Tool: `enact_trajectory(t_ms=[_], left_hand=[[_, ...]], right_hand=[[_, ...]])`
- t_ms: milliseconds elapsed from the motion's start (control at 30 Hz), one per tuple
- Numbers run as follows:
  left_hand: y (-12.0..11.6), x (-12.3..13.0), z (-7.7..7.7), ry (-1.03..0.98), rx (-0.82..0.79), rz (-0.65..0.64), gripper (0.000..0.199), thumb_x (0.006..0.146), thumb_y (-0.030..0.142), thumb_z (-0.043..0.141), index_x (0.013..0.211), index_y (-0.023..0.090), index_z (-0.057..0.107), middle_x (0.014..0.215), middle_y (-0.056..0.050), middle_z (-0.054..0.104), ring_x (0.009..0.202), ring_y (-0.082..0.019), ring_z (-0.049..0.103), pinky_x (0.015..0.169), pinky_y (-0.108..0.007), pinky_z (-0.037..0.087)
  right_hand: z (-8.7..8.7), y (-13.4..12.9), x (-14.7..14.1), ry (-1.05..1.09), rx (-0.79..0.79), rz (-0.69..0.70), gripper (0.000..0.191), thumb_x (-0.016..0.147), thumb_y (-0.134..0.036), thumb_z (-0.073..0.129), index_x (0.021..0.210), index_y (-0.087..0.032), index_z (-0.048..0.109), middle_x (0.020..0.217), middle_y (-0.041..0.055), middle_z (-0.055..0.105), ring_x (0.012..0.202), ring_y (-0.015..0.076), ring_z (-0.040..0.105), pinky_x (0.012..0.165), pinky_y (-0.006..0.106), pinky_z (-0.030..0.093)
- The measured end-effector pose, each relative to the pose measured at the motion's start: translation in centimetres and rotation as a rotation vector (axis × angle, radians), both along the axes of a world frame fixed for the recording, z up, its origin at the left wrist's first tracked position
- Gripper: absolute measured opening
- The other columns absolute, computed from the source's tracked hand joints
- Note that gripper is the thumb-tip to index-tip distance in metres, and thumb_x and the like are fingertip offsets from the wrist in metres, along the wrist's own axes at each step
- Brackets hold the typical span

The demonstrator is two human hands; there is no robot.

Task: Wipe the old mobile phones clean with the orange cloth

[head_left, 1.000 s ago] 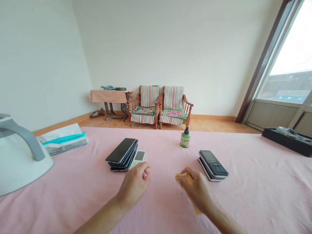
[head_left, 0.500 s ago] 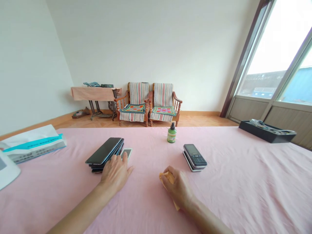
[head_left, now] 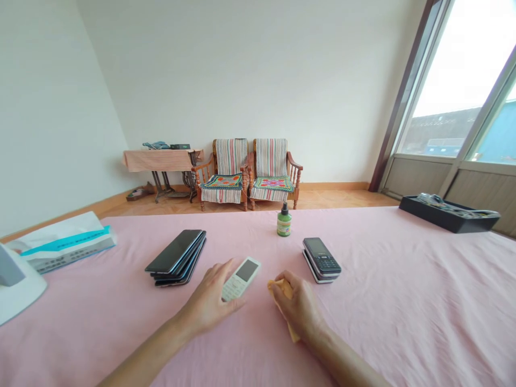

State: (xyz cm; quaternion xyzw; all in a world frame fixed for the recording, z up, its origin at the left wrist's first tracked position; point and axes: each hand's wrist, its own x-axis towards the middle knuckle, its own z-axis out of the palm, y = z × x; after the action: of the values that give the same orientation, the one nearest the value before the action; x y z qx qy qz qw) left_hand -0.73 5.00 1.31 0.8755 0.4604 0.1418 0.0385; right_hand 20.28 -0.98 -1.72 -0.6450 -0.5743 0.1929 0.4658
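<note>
My left hand (head_left: 212,298) is closed on a white keypad phone (head_left: 242,278), thumb on the near side and fingers along the far side. The phone's small grey screen faces up. Bunched in my right hand (head_left: 300,306) is a yellow-orange cloth (head_left: 281,290), pressed near the pink tablecloth. Left of my left hand lies a stack of dark smartphones (head_left: 176,252), slightly fanned. Beyond my right hand, a black keypad phone (head_left: 321,255) rests on top of a lighter phone (head_left: 314,271). A green spray bottle (head_left: 284,223) stands upright farther back, between the two stacks.
A tissue pack (head_left: 72,244) and a white object (head_left: 18,287), cut by the frame edge, are on the left. A black box (head_left: 447,214) of cables sits at the far right. Pink cloth (head_left: 382,312) covers the table. Two wooden chairs (head_left: 271,183) stand beyond.
My left hand has taken the white keypad phone from beside the dark stack and brought it right and nearer. My right hand stays nearly still with the cloth. The view has shifted slightly.
</note>
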Motion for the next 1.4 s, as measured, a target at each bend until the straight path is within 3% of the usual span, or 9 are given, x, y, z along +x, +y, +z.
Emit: enact_trajectory(t_ms=[67,167,233,367,500,667,900,1133,1400], left_hand=[[-1.1,-0.3,-0.1,-0.126,-0.085,-0.016,0.072,0.068,0.039,0.070,0.131,0.016,0.042,0.124,-0.013,0.054,0.113,-0.030,0.051,0.095,-0.041,0.042],[-2.2,-0.5,-0.1,-0.215,-0.098,0.009,0.043,0.066,0.028,0.070,0.105,0.018,0.056,0.105,-0.008,0.060,0.102,-0.028,0.054,0.088,-0.040,0.044],[-2.7,-0.4,-0.3,-0.234,-0.081,0.031,0.022,0.067,0.021,0.067,0.087,0.020,0.057,0.090,-0.004,0.060,0.091,-0.025,0.056,0.080,-0.036,0.046],[-3.6,0.3,-0.4,-0.238,-0.072,0.039,0.015,0.067,0.016,0.064,0.076,0.020,0.052,0.080,-0.001,0.058,0.082,-0.022,0.056,0.072,-0.032,0.045],[-3.4,0.8,-0.2,-0.268,-0.114,-0.035,0.036,0.060,0.027,0.077,0.088,0.021,0.055,0.091,-0.003,0.059,0.088,-0.024,0.056,0.076,-0.034,0.047],[-1.6,1.3,-0.8,-0.304,-0.076,-0.003,0.083,0.055,0.042,0.082,0.123,0.015,0.045,0.121,-0.016,0.051,0.115,-0.036,0.045,0.098,-0.052,0.036],[-0.7,1.2,-1.5,-0.347,-0.135,-0.054,0.058,0.073,0.013,0.063,0.128,0.021,0.046,0.123,-0.010,0.058,0.117,-0.026,0.051,0.101,-0.044,0.040],[0.6,0.4,-1.8,-0.426,-0.140,-0.058,0.065,0.071,0.005,0.055,0.132,0.021,0.043,0.133,-0.010,0.049,0.126,-0.025,0.045,0.108,-0.045,0.033],[-0.3,0.7,-2.0,-0.393,-0.200,-0.045,0.120,0.054,0.040,0.085,0.147,0.019,0.012,0.132,-0.019,0.046,0.124,-0.037,0.041,0.103,-0.054,0.032]], right_hand=[[0.0,0.2,0.3,0.015,0.011,-0.033,0.022,0.082,-0.034,0.051,0.069,-0.018,0.058,0.055,-0.0012,0.059,0.049,0.0128,0.051,0.046,0.020,0.031],[0.1,0.3,0.7,0.027,0.025,-0.052,0.026,0.083,-0.039,0.050,0.070,-0.018,0.058,0.055,-0.0013,0.057,0.050,0.0133,0.051,0.047,0.021,0.032],[0.1,0.3,0.8,0.029,0.027,-0.054,0.028,0.084,-0.041,0.049,0.070,-0.019,0.058,0.055,-0.0014,0.057,0.050,0.0137,0.051,0.047,0.021,0.032],[0.2,0.2,0.9,0.026,0.031,-0.057,0.030,0.084,-0.044,0.050,0.070,-0.019,0.058,0.056,-0.0006,0.058,0.051,0.0145,0.052,0.049,0.022,0.034],[0.3,0.1,1.1,0.012,0.036,-0.056,0.030,0.085,-0.043,0.050,0.071,-0.018,0.059,0.060,0.0005,0.062,0.055,0.0152,0.055,0.051,0.022,0.036],[0.4,0.1,1.2,-0.019,0.027,-0.057,0.031,0.086,-0.043,0.048,0.071,-0.018,0.060,0.060,0.0004,0.063,0.055,0.0152,0.056,0.051,0.022,0.037],[0.5,0.8,1.7,-0.117,-0.007,-0.066,0.027,0.084,-0.034,0.049,0.084,-0.016,0.069,0.081,0.0080,0.073,0.071,0.0202,0.066,0.065,0.026,0.044],[-0.1,1.5,1.6,-0.221,-0.080,-0.026,0.036,0.081,-0.027,0.051,0.110,-0.012,0.068,0.092,0.0153,0.074,0.085,0.0277,0.068,0.072,0.032,0.045],[0.7,0.1,0.8,-0.212,-0.115,0.125,0.024,0.078,-0.021,0.051,0.066,-0.019,0.072,0.060,0.0039,0.070,0.056,0.0176,0.063,0.051,0.023,0.038]])
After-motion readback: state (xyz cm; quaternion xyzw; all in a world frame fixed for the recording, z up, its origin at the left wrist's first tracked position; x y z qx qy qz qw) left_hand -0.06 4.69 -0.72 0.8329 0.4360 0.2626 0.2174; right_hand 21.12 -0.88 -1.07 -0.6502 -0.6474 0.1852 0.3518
